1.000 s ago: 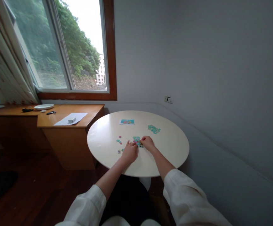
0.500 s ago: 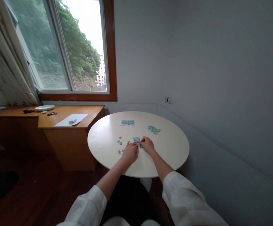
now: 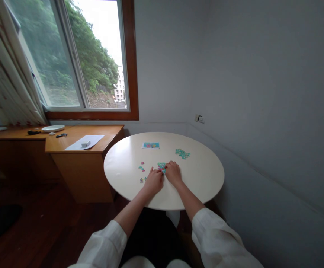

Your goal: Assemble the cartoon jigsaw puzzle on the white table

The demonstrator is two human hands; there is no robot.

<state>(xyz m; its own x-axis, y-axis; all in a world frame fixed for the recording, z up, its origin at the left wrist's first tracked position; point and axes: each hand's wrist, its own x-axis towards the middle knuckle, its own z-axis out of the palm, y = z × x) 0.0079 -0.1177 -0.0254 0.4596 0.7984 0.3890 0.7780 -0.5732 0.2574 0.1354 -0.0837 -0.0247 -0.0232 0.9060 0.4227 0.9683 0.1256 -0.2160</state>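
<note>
Both my hands rest on a round white table [image 3: 201, 178]. My left hand [image 3: 154, 180] and my right hand [image 3: 173, 172] meet over a small joined patch of jigsaw pieces [image 3: 161, 165], fingertips curled down onto it. The patch is mostly covered by my fingers. Loose pink and teal pieces [image 3: 141, 168] lie just left of my left hand. A pile of teal pieces [image 3: 182, 153] sits farther back on the right. A small reference picture card [image 3: 151, 145] lies at the table's far side.
A wooden desk [image 3: 78, 152] stands left of the table with a sheet of paper [image 3: 84, 142], a small grey block and a white plate [image 3: 53, 128]. A window is behind it. A grey wall runs along the right with a socket [image 3: 199, 118].
My right hand has slid slightly left and closer over the joined patch, covering more of it. My left hand has hardly moved.
</note>
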